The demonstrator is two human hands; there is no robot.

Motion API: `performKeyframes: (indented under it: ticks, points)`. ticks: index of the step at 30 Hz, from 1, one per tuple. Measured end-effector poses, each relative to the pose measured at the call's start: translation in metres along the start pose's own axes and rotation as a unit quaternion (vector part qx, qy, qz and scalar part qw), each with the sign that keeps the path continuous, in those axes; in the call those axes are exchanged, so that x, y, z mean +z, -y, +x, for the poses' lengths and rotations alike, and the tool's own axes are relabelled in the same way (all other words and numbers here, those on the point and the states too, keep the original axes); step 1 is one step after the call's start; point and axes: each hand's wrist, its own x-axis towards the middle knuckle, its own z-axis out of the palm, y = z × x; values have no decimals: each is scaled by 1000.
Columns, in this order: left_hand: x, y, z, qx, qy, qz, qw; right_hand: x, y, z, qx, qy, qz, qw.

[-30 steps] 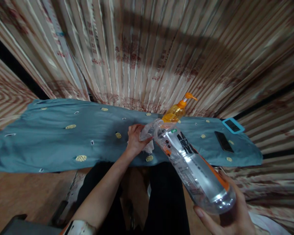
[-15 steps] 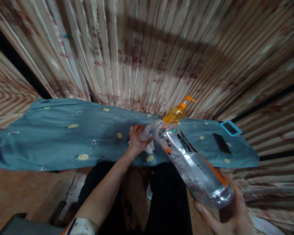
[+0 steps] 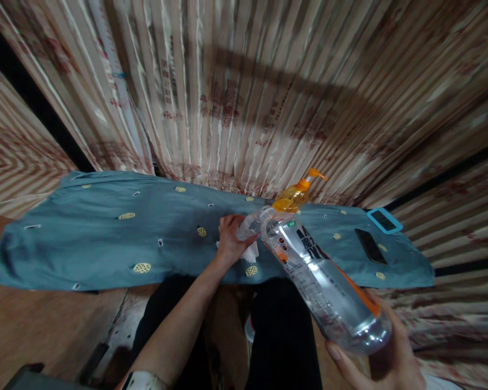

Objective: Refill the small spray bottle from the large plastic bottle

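My right hand is wrapped round the base of a large clear plastic bottle with a silver and orange label. The bottle is tilted, its neck end up and to the left. My left hand is closed on a small clear plastic container, whose mouth meets the neck of the large bottle. Whether liquid passes between them I cannot tell. Under the left hand lies a crumpled white tissue. Just behind the bottle necks is a yellow pump bottle with an orange pump head.
A blue-green cloth with pineapple prints covers the long narrow table. On its right end lie a dark phone and a blue-framed device. A pleated patterned curtain hangs directly behind the table. My legs are below the front edge.
The view has shifted slightly, so everything sits a little lower in the picture. Both hands keep the same hold, and the two clear vessels stay mouth to mouth.
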Motion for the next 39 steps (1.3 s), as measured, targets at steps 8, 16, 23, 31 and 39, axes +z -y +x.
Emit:
performKeyframes:
  ticks: [8,16,23,31,39]
  points:
    - [0,-1,1,4,-2,-10,1000,-1,-7,-2,-6,8,-16,1000]
    - [2,1,0,6,-6,-6,1000,2,5,-1,11,-4,-17,1000]
    - [3,2,0,2,-6,-8,1000,2,8,0,20,-4,-5,1000]
    - [1,0,0,2,-3,-10,1000,0,-3,-1,10,3,-13,1000]
    - [0,-2,0,1,-2,-11,1000,0,4,1,14,-1,-23,1000]
